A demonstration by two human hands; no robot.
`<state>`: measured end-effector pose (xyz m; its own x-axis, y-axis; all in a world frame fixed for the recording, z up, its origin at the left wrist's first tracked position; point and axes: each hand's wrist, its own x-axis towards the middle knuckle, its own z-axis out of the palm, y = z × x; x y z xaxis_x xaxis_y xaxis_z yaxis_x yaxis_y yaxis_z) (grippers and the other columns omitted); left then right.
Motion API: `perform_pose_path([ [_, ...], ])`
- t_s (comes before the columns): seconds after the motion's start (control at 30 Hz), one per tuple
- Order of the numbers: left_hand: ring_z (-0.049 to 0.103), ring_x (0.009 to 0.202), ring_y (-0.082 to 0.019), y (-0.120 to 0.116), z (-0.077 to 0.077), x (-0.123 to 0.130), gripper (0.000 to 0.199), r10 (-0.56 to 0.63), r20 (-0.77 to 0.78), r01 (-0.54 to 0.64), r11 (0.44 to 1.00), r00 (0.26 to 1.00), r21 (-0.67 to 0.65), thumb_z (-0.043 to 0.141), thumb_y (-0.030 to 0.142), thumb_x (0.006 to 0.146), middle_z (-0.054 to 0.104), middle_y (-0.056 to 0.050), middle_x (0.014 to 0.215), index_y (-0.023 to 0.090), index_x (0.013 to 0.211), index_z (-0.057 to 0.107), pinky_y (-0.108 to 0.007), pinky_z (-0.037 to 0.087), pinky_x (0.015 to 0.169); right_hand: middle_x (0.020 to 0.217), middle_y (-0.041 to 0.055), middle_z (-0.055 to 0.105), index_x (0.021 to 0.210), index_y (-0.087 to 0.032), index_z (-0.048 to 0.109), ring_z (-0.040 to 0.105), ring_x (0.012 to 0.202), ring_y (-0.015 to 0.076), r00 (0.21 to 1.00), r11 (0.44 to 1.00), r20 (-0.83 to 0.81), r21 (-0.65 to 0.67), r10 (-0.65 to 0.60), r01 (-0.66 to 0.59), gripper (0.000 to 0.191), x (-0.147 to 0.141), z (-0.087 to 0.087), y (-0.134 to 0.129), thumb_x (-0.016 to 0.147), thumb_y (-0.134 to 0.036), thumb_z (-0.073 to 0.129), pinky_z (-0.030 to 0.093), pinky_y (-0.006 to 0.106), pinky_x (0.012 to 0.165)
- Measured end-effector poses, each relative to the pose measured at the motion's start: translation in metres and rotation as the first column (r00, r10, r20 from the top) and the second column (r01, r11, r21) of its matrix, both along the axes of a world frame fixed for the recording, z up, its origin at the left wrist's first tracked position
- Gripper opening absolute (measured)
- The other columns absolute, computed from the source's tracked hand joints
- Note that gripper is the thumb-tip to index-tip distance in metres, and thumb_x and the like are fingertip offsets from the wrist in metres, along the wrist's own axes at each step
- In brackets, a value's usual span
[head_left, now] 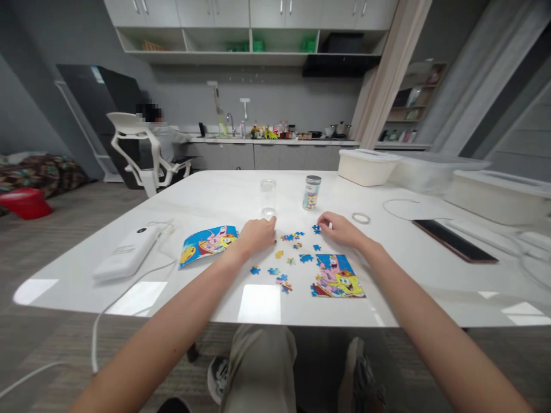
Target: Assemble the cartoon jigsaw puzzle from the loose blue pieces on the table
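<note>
Around the loose puzzle pieces [279, 254] on the white desk [172, 298], a white device [128, 252] and a curved picture sheet [209, 244] lie at nine o'clock. The left hand [259, 234], at ten, has bent fingers; whether it grips anything, I cannot tell. A clear jar [268, 197] stands at eleven, a printed can [311, 195] at one. The right hand [338, 229], at two, has its fingertips at a blue piece [316, 229], grip unclear. Between three and four lies the joined puzzle section [340, 276].
</note>
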<state>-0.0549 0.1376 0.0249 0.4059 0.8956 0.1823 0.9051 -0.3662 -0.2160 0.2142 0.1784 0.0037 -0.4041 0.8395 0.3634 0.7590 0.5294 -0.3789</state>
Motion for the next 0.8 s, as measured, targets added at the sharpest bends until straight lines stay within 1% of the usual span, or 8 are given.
perform_pose_path([
  [0.1, 0.070, 0.085, -0.031, 0.003, 0.003, -0.006, 0.030, 0.045, -0.024, -0.045, 0.999, 0.999, 0.023, 0.037, 0.020, 0.088, 0.070, -0.017, 0.090, 0.012, 0.110, 0.055, -0.037, 0.050, 0.068, 0.084, 0.0060, 0.064, 0.084, -0.016, 0.062, 0.058, 0.076, 0.0163, 1.000, 1.000, -0.013, -0.012, -0.006, 0.006, 0.012, 0.003, 0.001, 0.000, 0.081, -0.015, 0.051, 0.044, 0.027, 0.071],
  [0.2, 0.069, 0.086, -0.032, 0.008, 0.004, -0.012, 0.031, 0.094, -0.039, -0.093, 0.996, 0.995, 0.018, 0.037, 0.019, 0.087, 0.070, -0.019, 0.091, 0.011, 0.111, 0.054, -0.037, 0.050, 0.068, 0.087, 0.0059, 0.065, 0.083, -0.016, 0.063, 0.058, 0.076, 0.0156, 1.000, 1.000, -0.023, -0.017, -0.006, 0.006, 0.012, 0.005, 0.003, 0.001, 0.081, -0.014, 0.051, 0.045, 0.028, 0.072],
  [0.33, 0.069, 0.090, -0.030, 0.017, 0.005, -0.024, 0.032, 0.156, -0.047, -0.156, 0.988, 0.987, -0.004, 0.037, 0.014, 0.085, 0.069, -0.018, 0.093, 0.012, 0.112, 0.054, -0.035, 0.049, 0.071, 0.085, 0.0052, 0.066, 0.083, -0.016, 0.062, 0.058, 0.076, 0.0153, 0.999, 0.999, -0.035, -0.029, -0.028, 0.027, 0.012, 0.006, 0.004, 0.001, 0.080, -0.012, 0.051, 0.045, 0.027, 0.072],
  [0.43, 0.068, 0.092, -0.029, 0.023, 0.005, -0.032, 0.032, 0.188, -0.052, -0.190, 0.982, 0.981, -0.018, 0.036, 0.014, 0.086, 0.069, -0.018, 0.095, 0.011, 0.111, 0.055, -0.034, 0.049, 0.073, 0.083, 0.0042, 0.067, 0.085, -0.016, 0.061, 0.059, 0.075, 0.0150, 0.998, 0.997, -0.045, -0.070, -0.046, 0.043, 0.012, 0.007, 0.005, 0.001, 0.080, -0.012, 0.051, 0.044, 0.026, 0.069],
  [0.57, 0.068, 0.093, -0.028, 0.025, 0.006, -0.032, 0.033, 0.161, -0.040, -0.163, 0.985, 0.986, -0.060, 0.035, 0.018, 0.087, 0.069, -0.017, 0.100, 0.014, 0.113, 0.055, -0.035, 0.049, 0.074, 0.080, 0.0027, 0.067, 0.084, -0.016, 0.060, 0.061, 0.075, 0.0145, 0.998, 0.992, -0.063, -0.121, -0.029, 0.021, 0.008, 0.005, 0.006, -0.002, 0.080, -0.013, 0.054, 0.044, 0.025, 0.068],
  [0.7, 0.068, 0.092, -0.029, 0.023, 0.006, -0.021, 0.033, 0.089, -0.021, -0.090, 0.995, 0.996, -0.053, 0.035, 0.020, 0.088, 0.070, -0.016, 0.100, 0.015, 0.113, 0.055, -0.036, 0.049, 0.074, 0.077, 0.0017, 0.066, 0.081, -0.017, 0.063, 0.059, 0.072, 0.0136, 0.999, 0.992, -0.038, -0.123, 0.002, -0.006, 0.009, 0.003, 0.008, -0.005, 0.078, -0.014, 0.055, 0.044, 0.025, 0.068],
  [0.8, 0.068, 0.089, -0.029, 0.020, 0.005, -0.013, 0.030, 0.046, -0.030, -0.047, 0.998, 0.998, -0.050, 0.036, 0.022, 0.088, 0.070, -0.016, 0.097, 0.015, 0.111, 0.056, -0.035, 0.049, 0.072, 0.081, 0.0032, 0.065, 0.083, -0.017, 0.067, 0.058, 0.072, 0.0140, 0.999, 0.992, -0.005, -0.114, 0.048, -0.048, 0.010, 0.003, 0.008, -0.006, 0.078, -0.017, 0.058, 0.045, 0.026, 0.068],
])
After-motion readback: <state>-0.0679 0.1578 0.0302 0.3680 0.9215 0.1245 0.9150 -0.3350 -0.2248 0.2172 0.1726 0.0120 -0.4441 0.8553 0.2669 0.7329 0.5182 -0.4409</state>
